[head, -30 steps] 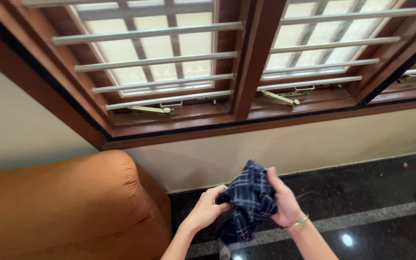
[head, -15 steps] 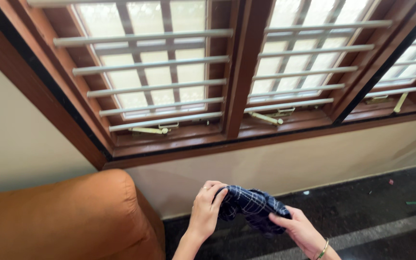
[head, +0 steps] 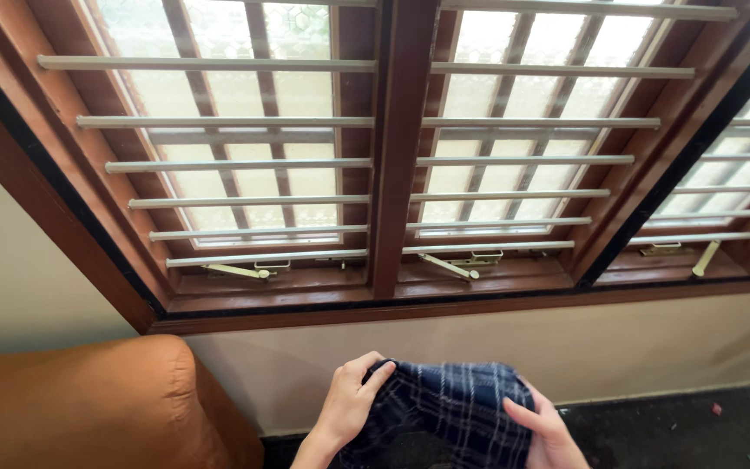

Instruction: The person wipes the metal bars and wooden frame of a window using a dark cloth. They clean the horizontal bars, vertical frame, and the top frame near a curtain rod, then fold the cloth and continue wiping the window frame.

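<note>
Holding a dark blue checked cloth (head: pixel 449 412) low in front of us, we have both hands on it, just below the window sill; our left hand (head: pixel 353 404) is curled closed over the cloth's upper left edge, thumb and fingers pinching a fold; our right hand (head: pixel 547 430) lies flatter along the right side, fingers only loosely bent, pressing the fabric rather than gripping it hard, though its lower part runs out of view.

We judge the cloth to be light and quite limp; it bunches and sags between our hands, so it will not keep a shape unless held taut; woven cotton of this sort is not slippery and nothing about it is fragile; the best hold is at an edge or corner, pinched between thumb and fingers, one hand at each side so the middle can be spread or gathered.

Above stands a wide wooden window frame (head: pixel 397 156), reddish brown and smooth, with pale horizontal bars (head: pixel 245 165) across frosted, patterned glass; small cream metal latches (head: pixel 449 265) rest on the sill; the wall (head: pixel 28 269) below and beside it is plain cream plaster; to our left sits a rounded sofa arm (head: pixel 80 404) in orange-brown leather-like covering; the floor (head: pixel 696 430) at right is dark polished stone with a few small bits lying on it.
</note>
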Demonstrator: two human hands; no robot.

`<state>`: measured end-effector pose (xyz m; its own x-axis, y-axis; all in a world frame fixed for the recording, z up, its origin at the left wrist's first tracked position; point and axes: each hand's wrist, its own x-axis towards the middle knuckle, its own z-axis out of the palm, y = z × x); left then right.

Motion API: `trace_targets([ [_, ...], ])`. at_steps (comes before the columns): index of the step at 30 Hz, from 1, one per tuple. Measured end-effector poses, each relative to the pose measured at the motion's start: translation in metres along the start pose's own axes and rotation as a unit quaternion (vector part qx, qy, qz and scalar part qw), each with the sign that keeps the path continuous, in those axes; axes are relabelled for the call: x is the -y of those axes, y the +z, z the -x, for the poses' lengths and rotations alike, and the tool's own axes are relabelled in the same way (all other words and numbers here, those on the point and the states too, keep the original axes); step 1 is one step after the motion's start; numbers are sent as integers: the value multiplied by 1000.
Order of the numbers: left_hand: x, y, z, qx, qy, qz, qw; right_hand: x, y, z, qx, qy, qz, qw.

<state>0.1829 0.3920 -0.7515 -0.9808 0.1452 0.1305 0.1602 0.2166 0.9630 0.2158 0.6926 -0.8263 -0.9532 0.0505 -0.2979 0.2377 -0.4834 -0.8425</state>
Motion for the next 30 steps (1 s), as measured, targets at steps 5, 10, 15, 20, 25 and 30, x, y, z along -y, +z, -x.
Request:
trace_targets([
  [5,-17,49,-17,13,24,-26,999,9,-65,-36,85,-18,198,976],
  [10,-19,90,-37,6,-10,-60,998,26,-110,-61,23,-25,171,985],
  [15,-17,116,-52,-41,-29,17,999,68,-118,-68,47,-86,333,938],
  [20,-12,121,-52,-26,-52,18,998,69,-113,-85,30,-128,619,774],
  [25,-16,104,-59,18,-145,136,980,68,-127,-112,160,-120,360,911],
  [30,-30,79,-71,86,-300,112,943,77,-123,-112,105,79,27,991],
])
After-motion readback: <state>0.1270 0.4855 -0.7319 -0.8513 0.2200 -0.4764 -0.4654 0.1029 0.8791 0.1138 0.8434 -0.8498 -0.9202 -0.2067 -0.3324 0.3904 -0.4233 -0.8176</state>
